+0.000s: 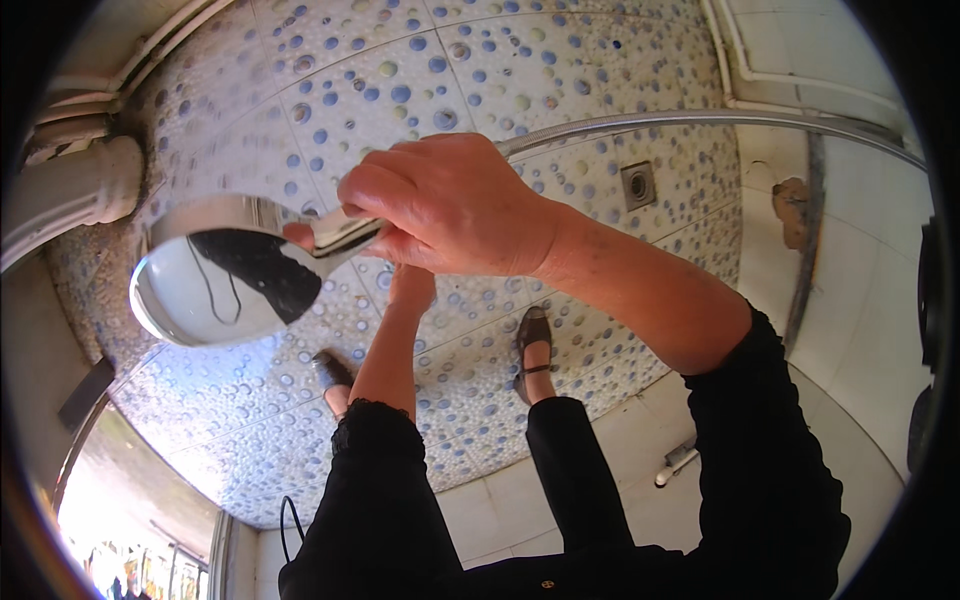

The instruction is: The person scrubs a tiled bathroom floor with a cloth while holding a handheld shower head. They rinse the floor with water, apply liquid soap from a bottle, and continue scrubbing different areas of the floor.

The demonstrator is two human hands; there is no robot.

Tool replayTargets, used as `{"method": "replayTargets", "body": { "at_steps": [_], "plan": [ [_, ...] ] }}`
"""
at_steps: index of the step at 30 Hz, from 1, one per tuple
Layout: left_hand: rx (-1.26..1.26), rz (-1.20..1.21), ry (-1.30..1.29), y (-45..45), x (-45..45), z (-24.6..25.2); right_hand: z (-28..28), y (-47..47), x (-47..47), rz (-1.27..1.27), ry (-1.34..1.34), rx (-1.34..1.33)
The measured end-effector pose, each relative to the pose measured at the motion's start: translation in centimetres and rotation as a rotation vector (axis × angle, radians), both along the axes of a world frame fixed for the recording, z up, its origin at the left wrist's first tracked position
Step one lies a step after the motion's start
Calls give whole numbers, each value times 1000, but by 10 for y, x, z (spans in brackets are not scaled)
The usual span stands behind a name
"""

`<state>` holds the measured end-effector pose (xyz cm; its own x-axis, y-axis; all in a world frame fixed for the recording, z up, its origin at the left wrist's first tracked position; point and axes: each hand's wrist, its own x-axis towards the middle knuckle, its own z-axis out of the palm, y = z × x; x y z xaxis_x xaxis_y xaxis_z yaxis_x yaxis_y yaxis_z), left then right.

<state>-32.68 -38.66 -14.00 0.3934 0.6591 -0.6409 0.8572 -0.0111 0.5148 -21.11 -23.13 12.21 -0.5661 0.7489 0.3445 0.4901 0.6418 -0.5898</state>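
A chrome hand shower head (251, 277) hangs before me, tilted, its mirror-like surface reflecting a dark shape. My right hand (457, 206) grips its handle (345, 234) from above. From behind that hand, a ribbed metal shower hose (630, 122) runs off to the right. My left hand (412, 287) reaches up below the right one and is mostly hidden behind it and the handle. A fingertip (298, 234) shows at the shower head's neck; which hand it belongs to is unclear.
The pebble-patterned tiled floor (480, 330) has a square drain (638, 186) on the right. A thick pipe (82, 191) stands at left, thinner white pipes (780, 78) run along the far right wall. A small pipe outlet (675, 465) sticks out at lower right. Bright doorway (135, 517) lower left.
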Motion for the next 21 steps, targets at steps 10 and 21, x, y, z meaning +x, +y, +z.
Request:
{"method": "replayTargets", "body": {
  "at_steps": [10,21],
  "plan": [
    [181,-174,7,-7,-11,-18,-5,40,-24,-163,-224,19],
    [71,-105,-51,-4,-12,-11,5,51,-45,155,-275,51]
  ]
}}
